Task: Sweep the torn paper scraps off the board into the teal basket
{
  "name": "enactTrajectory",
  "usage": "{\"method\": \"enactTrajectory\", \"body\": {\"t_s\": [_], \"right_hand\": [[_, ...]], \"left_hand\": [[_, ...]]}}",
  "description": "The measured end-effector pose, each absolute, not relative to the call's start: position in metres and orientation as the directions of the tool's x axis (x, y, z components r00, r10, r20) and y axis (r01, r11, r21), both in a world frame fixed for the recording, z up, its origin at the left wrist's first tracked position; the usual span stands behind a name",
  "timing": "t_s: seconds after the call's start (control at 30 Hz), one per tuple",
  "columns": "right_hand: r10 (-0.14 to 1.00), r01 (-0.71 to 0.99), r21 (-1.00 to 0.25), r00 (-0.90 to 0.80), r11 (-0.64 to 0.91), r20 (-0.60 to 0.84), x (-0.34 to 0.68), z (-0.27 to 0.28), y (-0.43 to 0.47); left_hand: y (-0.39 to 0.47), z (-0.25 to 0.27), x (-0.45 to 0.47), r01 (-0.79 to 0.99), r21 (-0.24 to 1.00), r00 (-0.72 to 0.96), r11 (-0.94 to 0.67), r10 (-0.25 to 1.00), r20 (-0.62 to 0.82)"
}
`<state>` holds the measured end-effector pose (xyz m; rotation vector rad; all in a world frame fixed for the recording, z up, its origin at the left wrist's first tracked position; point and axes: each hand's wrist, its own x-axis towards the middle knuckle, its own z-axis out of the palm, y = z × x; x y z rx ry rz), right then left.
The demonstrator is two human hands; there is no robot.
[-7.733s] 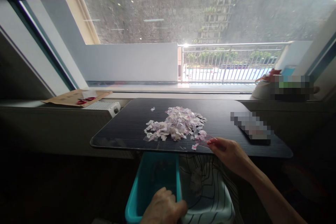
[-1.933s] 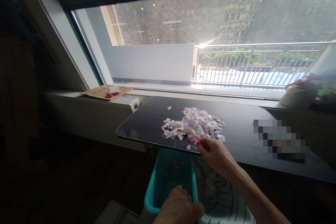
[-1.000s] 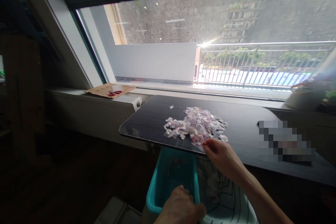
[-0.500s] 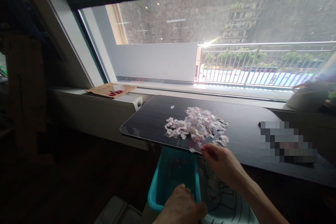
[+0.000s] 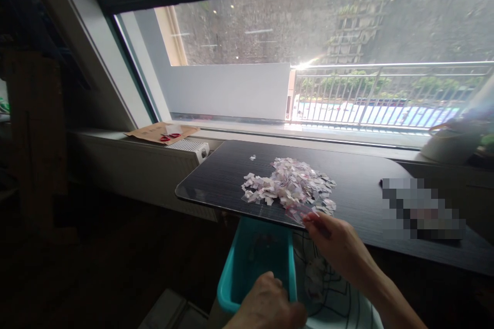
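Observation:
A loose heap of small white and pinkish paper scraps (image 5: 293, 180) lies on the dark tabletop (image 5: 216, 175). At the table's front edge my right hand (image 5: 334, 231) is closed in a pinch on a thin, see-through plastic piece (image 5: 298, 211) with a pinkish tint, which touches the near side of the heap. Below the edge is a teal plastic bin (image 5: 227, 272) with a few pale bits inside. My left hand (image 5: 266, 300) is closed over the bin's near right rim, its fingertips partly hidden.
Red-handled scissors (image 5: 170, 137) rest on brown paper (image 5: 148, 132) over the radiator at left. A blurred-out dark object (image 5: 422, 211) lies on the table's right side. Checked cloth (image 5: 324, 277) shows right of the bin, and a large window runs behind the table.
My right hand has shifted slightly right and down, drawing the plastic piece along the table edge. My left hand stays at the bin, nearly unmoved.

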<state>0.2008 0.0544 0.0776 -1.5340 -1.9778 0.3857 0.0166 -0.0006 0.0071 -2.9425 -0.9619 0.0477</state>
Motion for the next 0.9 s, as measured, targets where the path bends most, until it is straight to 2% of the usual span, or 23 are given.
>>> {"method": "enactTrajectory", "body": {"t_s": [0.1,0.2,0.3,0.4,0.7,0.9], "right_hand": [[0.959,0.813,-0.539,-0.077,0.219,0.273,0.220,0.075,0.059],[0.962,0.829,-0.516,-0.094,0.217,0.255,0.226,0.072,0.058],[0.956,0.802,-0.533,-0.162,0.272,0.244,0.220,0.072,0.056],[0.948,0.770,-0.567,-0.158,0.293,0.276,0.215,0.075,0.058],[0.955,0.766,-0.594,-0.085,0.244,0.284,0.216,0.077,0.070],[0.960,0.779,-0.575,-0.119,0.249,0.254,0.217,0.076,0.068]], "left_hand": [[-0.001,-0.012,0.014,0.514,-0.070,0.854,-0.855,0.502,0.135],[-0.003,-0.022,0.013,0.519,-0.085,0.840,-0.850,0.490,0.231],[-0.004,-0.023,0.012,0.542,-0.104,0.830,-0.834,0.511,0.223],[-0.003,-0.021,0.013,0.547,-0.103,0.830,-0.831,0.523,0.194],[0.000,-0.031,0.012,0.571,-0.089,0.814,-0.816,0.548,0.191],[0.002,-0.031,0.013,0.572,-0.095,0.813,-0.815,0.547,0.200]]}}
